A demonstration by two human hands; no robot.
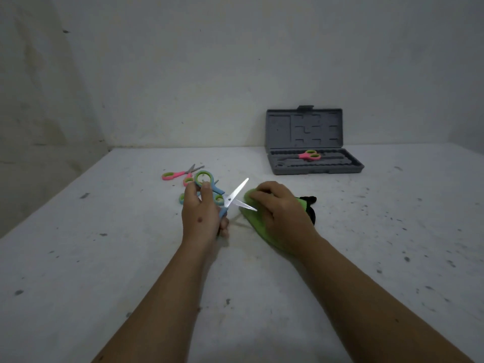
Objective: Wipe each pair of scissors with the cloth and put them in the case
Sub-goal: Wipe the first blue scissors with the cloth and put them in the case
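Gripping blue scissors point(222, 199), left hand point(200, 213) meets cloth point(255, 221) clutched by right hand point(279, 208).

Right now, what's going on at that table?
A person is cleaning scissors. The left hand grips the blue scissors, blades spread, while the right hand holds the green cloth against the lower blade. One pink pair already lies in the open gray case. Another pink pair waits on the table behind the left hand.

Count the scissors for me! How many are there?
4 that I can see: pink scissors in the case, blue scissors in the left hand, pink scissors and a partly hidden pair on the table.
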